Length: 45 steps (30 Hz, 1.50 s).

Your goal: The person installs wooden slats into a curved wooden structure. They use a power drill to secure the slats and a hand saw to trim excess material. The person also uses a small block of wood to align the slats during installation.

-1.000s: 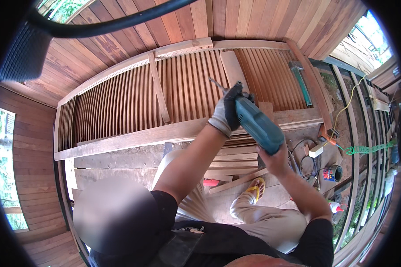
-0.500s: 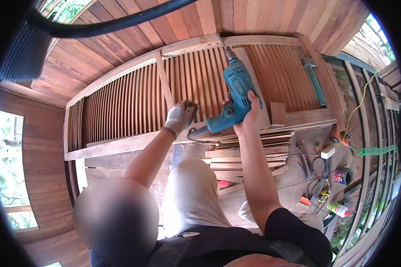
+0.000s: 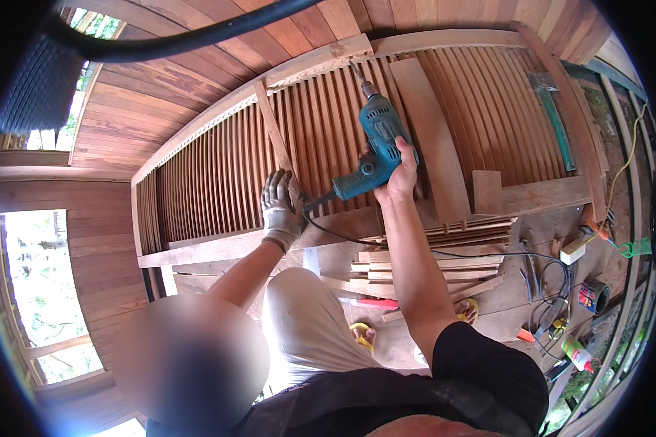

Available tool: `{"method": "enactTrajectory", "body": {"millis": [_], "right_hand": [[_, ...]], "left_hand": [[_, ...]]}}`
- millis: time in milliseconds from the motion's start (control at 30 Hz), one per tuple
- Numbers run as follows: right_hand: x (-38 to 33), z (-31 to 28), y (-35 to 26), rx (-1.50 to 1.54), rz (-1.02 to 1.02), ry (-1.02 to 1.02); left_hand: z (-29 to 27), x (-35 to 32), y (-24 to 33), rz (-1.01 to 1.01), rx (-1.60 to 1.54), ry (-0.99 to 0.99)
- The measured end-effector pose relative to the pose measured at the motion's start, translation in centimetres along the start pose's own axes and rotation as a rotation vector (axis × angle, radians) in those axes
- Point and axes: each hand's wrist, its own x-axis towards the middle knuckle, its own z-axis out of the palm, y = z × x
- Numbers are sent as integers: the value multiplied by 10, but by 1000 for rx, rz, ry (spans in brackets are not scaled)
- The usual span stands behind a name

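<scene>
Left gloved hand [image 3: 280,213], near the chuck a second ago, now at the slatted wooden frame's [image 3: 211,247] crosspiece [image 3: 272,131]; grip unclear. Bare right hand [image 3: 399,176] grips the corded electric drill [image 3: 383,130] over the slats, apparently supporting it alone.

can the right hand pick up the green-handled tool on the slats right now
Probably not: the right hand is holding the teal drill, so it looks too occupied to grasp the green-handled tool. Nothing appears to lie across that tool, though.
</scene>
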Motion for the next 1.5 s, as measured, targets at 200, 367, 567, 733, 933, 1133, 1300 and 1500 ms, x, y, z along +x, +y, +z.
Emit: {"method": "enactTrajectory", "body": {"millis": [200,367,567,733,933,1133,1300,1500], "right_hand": [[10,0,-1,15,-15,-10],[14,7,2,23,-20,37],[16,-6,10,-23,-41,53],[21,-3,9,31,-46,36],[30,0,10,23,-47,44],[31,-5,6,49,-50,30],[18,11,12,104,16,24],[13,2,7,59,-47,57]], "left_hand": [[-2,4,-4,-41,-67,-124],[-7,8,5,-110,-146,-198],[0,2,-7,-107,-213,-171],[1,1,-13,-96,-209,-137],[-5,36,12,125,-33,93],[-9,272,70,58,90,-304],[35,388,6,6,379,-305],[56,397,24,135,469,-341]]}}
